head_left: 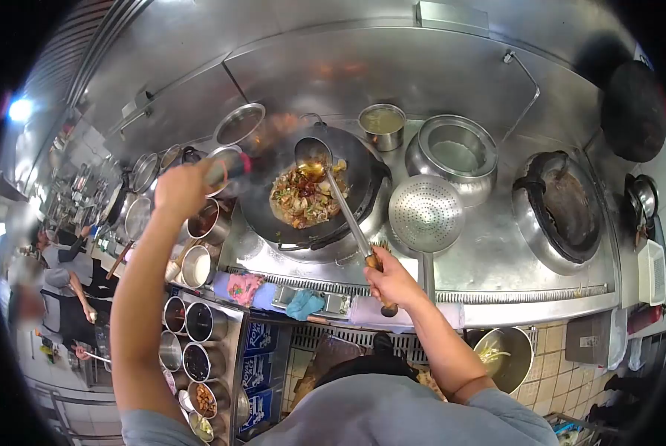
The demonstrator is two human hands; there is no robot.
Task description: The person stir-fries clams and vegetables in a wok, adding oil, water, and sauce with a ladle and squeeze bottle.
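Note:
My right hand (392,281) is wrapped round the wooden handle of a long ladle (351,215). The ladle's bowl is over the wok (262,201) and has brown liquid in it. Beneath and around it in the wok lies chopped, mixed food (292,204) with red and green bits. My left hand (180,192), raised at the wok's left side, grips a bottle (221,169) with a red end tilted towards the wok. The bottle is blurred and its contents cannot be made out.
Right of the wok are a perforated strainer (426,212), a steel pot (459,160) and a second wok (567,201). Sauce containers (197,267) line the left. Folded cloths (303,303) lie along the front edge. People (58,297) stand far left.

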